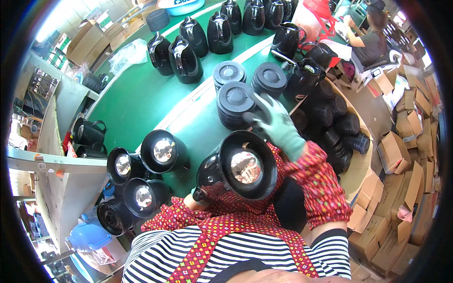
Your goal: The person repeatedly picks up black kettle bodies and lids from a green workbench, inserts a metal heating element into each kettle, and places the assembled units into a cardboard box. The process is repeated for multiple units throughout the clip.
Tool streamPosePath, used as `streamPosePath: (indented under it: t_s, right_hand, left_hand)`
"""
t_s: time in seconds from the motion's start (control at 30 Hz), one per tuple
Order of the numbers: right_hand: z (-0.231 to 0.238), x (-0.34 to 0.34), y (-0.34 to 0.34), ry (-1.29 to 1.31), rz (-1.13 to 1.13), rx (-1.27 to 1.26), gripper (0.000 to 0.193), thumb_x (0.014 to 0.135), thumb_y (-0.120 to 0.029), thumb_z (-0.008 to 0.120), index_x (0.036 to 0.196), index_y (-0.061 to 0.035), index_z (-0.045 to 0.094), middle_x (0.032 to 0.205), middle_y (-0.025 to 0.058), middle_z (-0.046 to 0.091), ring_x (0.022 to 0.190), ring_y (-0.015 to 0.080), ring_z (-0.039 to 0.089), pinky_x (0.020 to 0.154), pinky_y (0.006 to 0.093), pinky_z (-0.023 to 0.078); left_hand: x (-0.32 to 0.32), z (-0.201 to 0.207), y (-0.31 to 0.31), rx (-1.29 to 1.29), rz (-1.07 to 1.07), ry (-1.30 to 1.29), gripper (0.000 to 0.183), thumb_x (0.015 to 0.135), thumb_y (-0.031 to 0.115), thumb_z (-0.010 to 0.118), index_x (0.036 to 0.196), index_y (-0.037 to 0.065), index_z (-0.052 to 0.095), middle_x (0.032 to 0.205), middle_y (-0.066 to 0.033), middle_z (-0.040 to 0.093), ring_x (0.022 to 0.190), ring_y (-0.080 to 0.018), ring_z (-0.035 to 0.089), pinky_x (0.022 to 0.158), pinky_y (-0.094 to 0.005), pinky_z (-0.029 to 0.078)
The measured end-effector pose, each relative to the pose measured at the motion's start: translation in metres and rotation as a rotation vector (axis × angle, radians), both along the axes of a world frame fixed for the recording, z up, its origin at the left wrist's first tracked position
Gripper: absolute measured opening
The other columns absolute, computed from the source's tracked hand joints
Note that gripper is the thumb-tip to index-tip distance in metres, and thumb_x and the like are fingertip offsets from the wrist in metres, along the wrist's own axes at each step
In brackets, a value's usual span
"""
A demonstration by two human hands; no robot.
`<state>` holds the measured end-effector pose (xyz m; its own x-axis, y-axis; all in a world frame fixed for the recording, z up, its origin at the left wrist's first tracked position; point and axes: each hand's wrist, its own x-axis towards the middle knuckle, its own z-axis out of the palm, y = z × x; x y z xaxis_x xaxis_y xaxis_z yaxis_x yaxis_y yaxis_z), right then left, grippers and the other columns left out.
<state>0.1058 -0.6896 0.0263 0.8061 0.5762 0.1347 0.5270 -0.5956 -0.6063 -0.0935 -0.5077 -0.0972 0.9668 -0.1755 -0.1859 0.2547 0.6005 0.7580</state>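
Nearest the camera, along the lower edge of the head view, are the striped shirt (155, 250) and patterned apron (226, 221). Just above, at the frame's centre, a black pot (210, 172) leans, its mouth and shiny inside facing up. The left grip (197, 201), mostly hidden below it, appears closed on the pot's handle. The right grip (279, 123) is open, fingers spread, beside the front stack of grey lids (237, 97); blur leaves contact uncertain.

Three more open pots (164, 150) stand lower left on the green worktop (118, 101). Upright pots (185, 61) fill the upper centre, and a carton (359, 177) of dark parts lies right of centre.

The step in hand looks like steadying the pot while reaching at the lids. Taking one would call for fingers hooked under the top rim, lifting it free of the stack, with the pot kept steady.
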Motion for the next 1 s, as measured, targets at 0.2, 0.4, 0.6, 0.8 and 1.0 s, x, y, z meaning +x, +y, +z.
streamPosePath:
  t_s: [0.2,0.4,0.6,0.8,1.0]
  right_hand:
    - [-0.039,0.039,0.081,-0.262,0.037,-0.398,0.097,0.08,-0.066,0.079,0.163,-0.03,0.044,0.163,0.0358,0.033,0.15,0.0577,0.029,0.122,0.0649,0.023]
    - [-0.021,0.024,0.051,-0.276,-0.076,-0.124,0.086,0.085,-0.05,0.081,0.161,-0.0259,0.048,0.148,0.0265,0.047,0.136,0.0453,0.043,0.117,0.0556,0.035]
    - [0.042,-0.081,-0.057,-0.065,0.082,0.367,0.097,0.092,-0.065,0.067,0.162,-0.0031,0.043,0.162,0.0226,0.046,0.144,0.0439,0.043,0.122,0.0509,0.03]
    - [0.045,-0.156,-0.115,-0.059,-0.048,0.307,0.1,0.092,-0.071,0.066,0.161,-0.0028,0.045,0.159,0.0243,0.047,0.144,0.0438,0.043,0.122,0.0533,0.03]
    - [0.041,-0.197,-0.144,-0.029,-0.122,0.481,0.101,0.092,-0.068,0.068,0.161,0.001,0.043,0.164,0.0254,0.042,0.147,0.0431,0.04,0.123,0.053,0.026]
  left_hand:
    - [-0.012,-0.004,0.014,0.021,0.017,0.029,0.076,0.092,0.014,0.082,0.156,-0.004,0.046,0.146,-0.0149,0.063,0.129,-0.023,0.064,0.11,-0.036,0.053]
    - [-0.009,-0.006,0.017,0.059,0.027,-0.002,0.073,0.092,0.013,0.081,0.154,-0.005,0.048,0.144,-0.0148,0.065,0.126,-0.0229,0.066,0.109,-0.0359,0.054]
    - [-0.011,-0.007,0.011,0.176,0.02,-0.077,0.07,0.093,0.012,0.081,0.153,-0.006,0.05,0.141,-0.0148,0.066,0.124,-0.0227,0.067,0.108,-0.0358,0.055]
    - [-0.005,-0.002,-0.011,0.519,0.004,-0.35,0.067,0.093,0.011,0.08,0.151,-0.006,0.051,0.139,-0.0147,0.068,0.121,-0.0226,0.069,0.106,-0.0357,0.056]
    - [-0.002,0.02,-0.031,0.756,-0.01,-0.553,0.063,0.093,0.009,0.079,0.149,-0.008,0.054,0.135,-0.0146,0.071,0.118,-0.0221,0.071,0.104,-0.0354,0.057]
